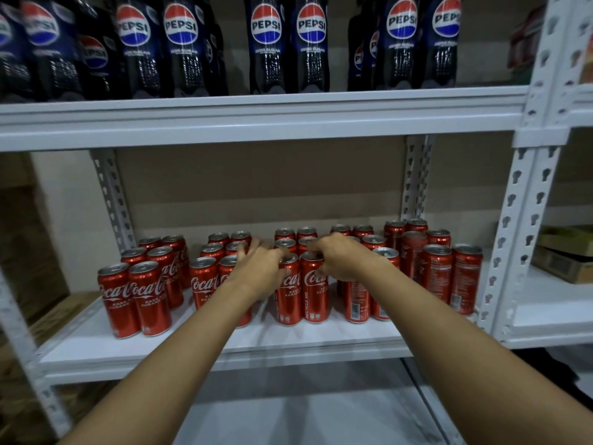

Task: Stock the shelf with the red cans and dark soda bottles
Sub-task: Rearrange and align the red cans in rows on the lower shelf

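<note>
On the middle shelf [224, 345] of the white rack, red Coca-Cola cans [150, 297] stand in small groups from 9 o'clock across to 3 o'clock. Up at 12 o'clock, the top shelf [256, 120] holds a row of dark Pepsi Zero Sugar bottles [183, 46].

Both arms reach in to the middle group. The left hand [261, 271] rests over the top of one front can [288, 293], with its fingers spread wide. The right hand [340, 256] curls its fingers around the top of the can beside it [316, 292].

I think the person is putting these two cans in place at the front of their group. Most of the job looks done, since both shelves are quite full.

Next, the hands need to let go softly and pull straight back. The cans stand very close together, so a bump could knock one over.
</note>
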